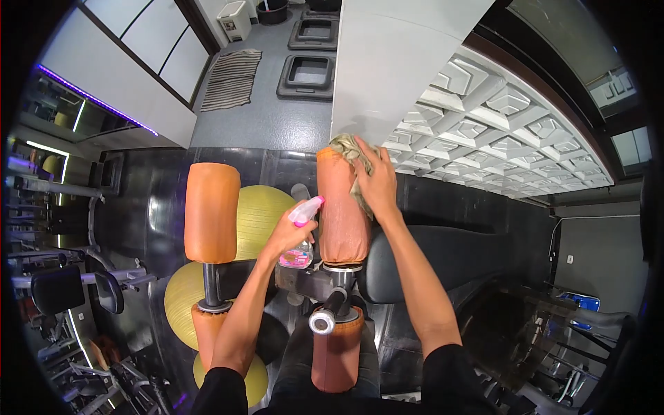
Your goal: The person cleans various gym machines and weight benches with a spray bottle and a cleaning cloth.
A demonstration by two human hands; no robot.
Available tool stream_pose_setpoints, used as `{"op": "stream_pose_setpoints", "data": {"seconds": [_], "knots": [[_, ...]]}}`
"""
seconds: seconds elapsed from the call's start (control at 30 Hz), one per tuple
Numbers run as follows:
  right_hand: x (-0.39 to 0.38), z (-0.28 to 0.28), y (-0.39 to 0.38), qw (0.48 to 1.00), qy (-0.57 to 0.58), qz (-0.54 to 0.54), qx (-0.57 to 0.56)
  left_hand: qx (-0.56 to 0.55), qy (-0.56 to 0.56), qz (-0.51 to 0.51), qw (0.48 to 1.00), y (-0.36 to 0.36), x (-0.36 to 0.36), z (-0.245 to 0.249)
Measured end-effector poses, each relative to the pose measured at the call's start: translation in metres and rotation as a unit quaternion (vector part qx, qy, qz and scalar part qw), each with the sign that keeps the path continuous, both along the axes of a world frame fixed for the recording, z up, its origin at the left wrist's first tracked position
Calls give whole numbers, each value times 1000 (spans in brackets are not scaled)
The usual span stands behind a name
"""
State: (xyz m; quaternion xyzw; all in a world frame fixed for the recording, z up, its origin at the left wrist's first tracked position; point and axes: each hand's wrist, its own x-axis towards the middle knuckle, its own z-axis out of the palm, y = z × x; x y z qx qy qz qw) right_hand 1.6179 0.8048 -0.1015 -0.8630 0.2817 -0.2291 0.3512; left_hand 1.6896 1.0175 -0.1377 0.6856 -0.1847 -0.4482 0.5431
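Note:
My left hand (290,234) is closed round a clear spray bottle (296,254) with a pink and white trigger head. Its pink nozzle points at the orange foam roller pad (342,221) in the middle. My right hand (377,178) presses a crumpled olive-green cloth (344,145) against the upper right side of that pad. The pad's lower surface looks shiny. Below it, a metal bar end (323,321) sticks out towards me. Another orange roller pad (211,213) stands to the left, and a lower one (337,356) sits between my legs.
Yellow-green exercise balls (265,216) lie behind the left pad. A black padded bench (443,263) extends to the right. A white wall (387,62) rises ahead, with white relief panels (498,117) beside it. Gym machines (76,283) stand at left; a striped mat (232,79) lies farther off.

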Motion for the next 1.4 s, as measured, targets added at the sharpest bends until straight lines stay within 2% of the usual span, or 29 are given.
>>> {"op": "stream_pose_setpoints", "data": {"seconds": [0.07,0.2,0.33,0.47,0.53,0.6,0.67,0.73,0.77,0.8,0.83,0.87,0.93,1.0,1.1,1.2,1.3,1.4], "knots": [[-19,2,19,998,-24,-11,57,-28,8,19,999,-1,0,0],[-96,-5,73,995,-23,43,93,-4,-8,-2,1000,3,-1,-5],[-143,-2,105,995,27,53,76,11,-36,-7,999,10,2,-7],[-124,-12,81,997,3,45,62,-19,-109,-6,994,12,-4,25],[-107,-7,78,990,-22,142,12,-66,-124,6,990,8,-8,35],[-95,0,85,984,-26,173,23,-64,-145,-1,987,9,-2,33],[-86,15,92,969,-31,205,132,-61,-164,-5,984,8,2,24],[-80,13,88,964,-46,214,148,-139,-168,-5,976,3,4,18],[-77,11,84,972,-68,190,118,-97,-58,5,994,6,2,16],[-75,12,81,978,-88,165,89,-96,-58,6,994,7,1,16],[-73,15,76,990,-4,140,35,-55,-36,-11,998,7,0,16],[-66,15,66,989,-6,143,35,-14,-15,-27,999,7,-1,16],[-44,12,42,993,65,103,-1,-10,10,-3,1000,7,-6,14],[-20,9,21,993,50,99,-49,-68,36,24,997,6,-10,6],[15,14,-2,992,84,59,-76,-55,25,5,998,7,-11,5],[20,3,0,998,20,31,-58,-73,45,18,996,9,-10,5],[-21,9,30,997,41,62,-31,-104,51,27,993,7,-8,9],[-88,0,80,986,79,134,-58,-81,49,12,995,8,-7,8]]}}
